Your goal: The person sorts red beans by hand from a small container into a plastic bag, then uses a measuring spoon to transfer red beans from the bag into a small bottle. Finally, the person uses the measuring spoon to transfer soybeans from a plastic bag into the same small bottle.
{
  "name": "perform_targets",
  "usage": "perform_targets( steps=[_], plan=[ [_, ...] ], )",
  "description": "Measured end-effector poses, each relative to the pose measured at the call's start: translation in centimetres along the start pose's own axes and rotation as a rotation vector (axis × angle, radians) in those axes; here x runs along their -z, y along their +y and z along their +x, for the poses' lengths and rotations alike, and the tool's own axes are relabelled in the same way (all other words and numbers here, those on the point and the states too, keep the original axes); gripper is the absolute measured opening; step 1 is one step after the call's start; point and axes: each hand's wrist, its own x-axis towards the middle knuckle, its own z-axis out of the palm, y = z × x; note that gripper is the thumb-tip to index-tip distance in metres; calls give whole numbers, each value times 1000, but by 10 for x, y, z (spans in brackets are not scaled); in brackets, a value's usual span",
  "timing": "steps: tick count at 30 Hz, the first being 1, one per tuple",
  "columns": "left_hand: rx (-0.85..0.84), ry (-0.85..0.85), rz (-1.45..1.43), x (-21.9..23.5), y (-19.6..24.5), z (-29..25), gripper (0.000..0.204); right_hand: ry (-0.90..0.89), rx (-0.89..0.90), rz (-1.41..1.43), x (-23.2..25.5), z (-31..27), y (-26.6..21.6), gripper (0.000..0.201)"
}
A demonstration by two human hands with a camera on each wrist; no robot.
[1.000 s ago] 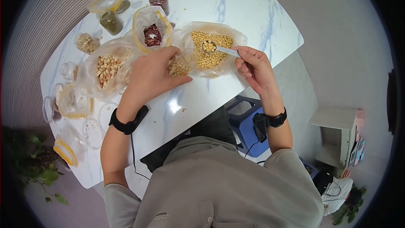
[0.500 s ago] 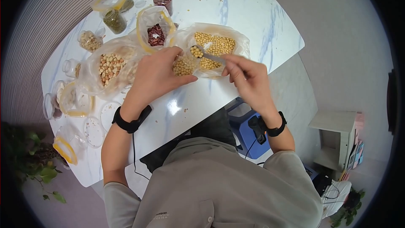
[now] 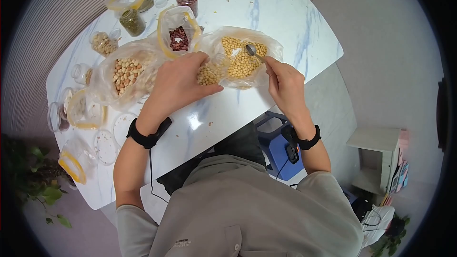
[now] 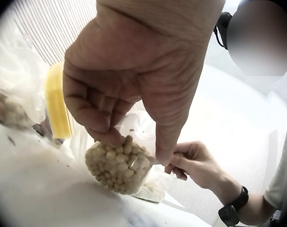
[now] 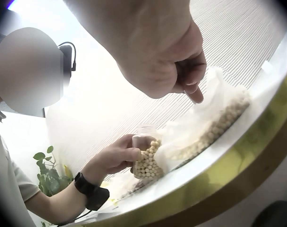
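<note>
My left hand (image 3: 183, 78) holds a clear jar (image 4: 119, 168) of yellow soybeans, thumb on one side and fingers on the other. Tilted low over the table, the jar has its mouth toward an open plastic bag (image 3: 273, 45) of soybeans (image 3: 243, 64). Between thumb and fingers my right hand (image 3: 288, 85) pinches a metal spoon (image 3: 250, 49). The spoon's bowl is over the soybeans in the bag, and no beans show in it. In the right wrist view the spoon is hidden behind the right hand, above the bag.
Left of the jar stand a bag of red beans (image 3: 179, 39) and a bag of pale brown-and-white beans (image 3: 126, 74). Farther off are a jar of red beans (image 3: 188, 2), a jar of green beans (image 3: 132, 23) and a jar of pale beans (image 3: 104, 43). White lids (image 3: 105, 147) lie at left.
The spoon, heaped with soybeans, moved left from the bag to the jar's mouth, then returned right over the bag without visible beans. The left hand kept its hold on the jar.
</note>
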Motion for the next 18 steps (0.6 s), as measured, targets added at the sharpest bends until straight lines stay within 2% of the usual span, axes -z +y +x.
perform_targets(
  steps=[3,6,12,15,18],
  plan=[
    [0,-1,9,0,1,0,65,-15,-41,-9,-6,-4,9,29],
    [13,-10,13,0,1,0,65,-110,-220,200,-6,-5,3,26],
    [27,-17,-6,-1,0,1,66,-317,-636,795,-11,-7,0,24],
    [32,-22,8,-1,-1,1,67,-335,-783,1025,-13,-4,9,23],
    [37,-23,1,-1,-1,1,67,-259,-944,1154,-12,-3,19,22]
  ],
)
